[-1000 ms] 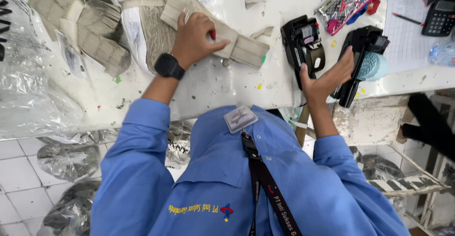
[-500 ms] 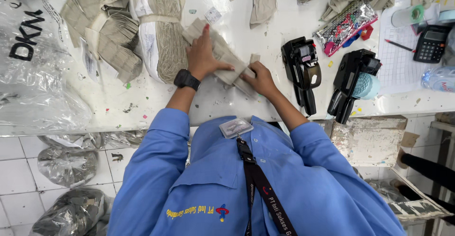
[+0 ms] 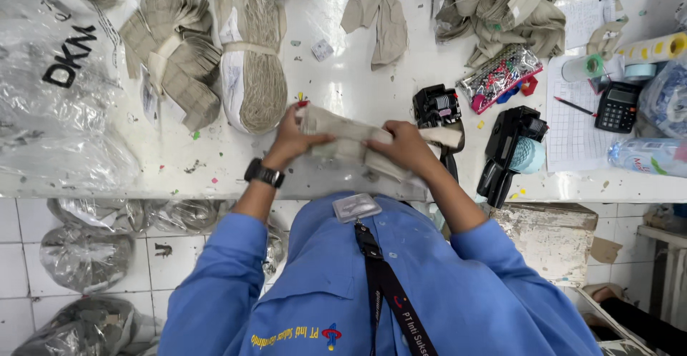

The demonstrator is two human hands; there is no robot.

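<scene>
Near the table's front edge, we clasped a flat beige fabric bundle (image 3: 351,138) at both ends, left hand (image 3: 293,140) and right hand (image 3: 402,148) closed on it above the white table (image 3: 343,84), two black tagging guns (image 3: 501,148) just beside our right.

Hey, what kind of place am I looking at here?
Probably a garment or textile factory workbench. Bundles of beige cut fabric pieces lie on the white paint-flecked table, two black handheld labelling guns sit beside them, and both hands, left hand and right hand, hold a beige fabric stack.
</scene>
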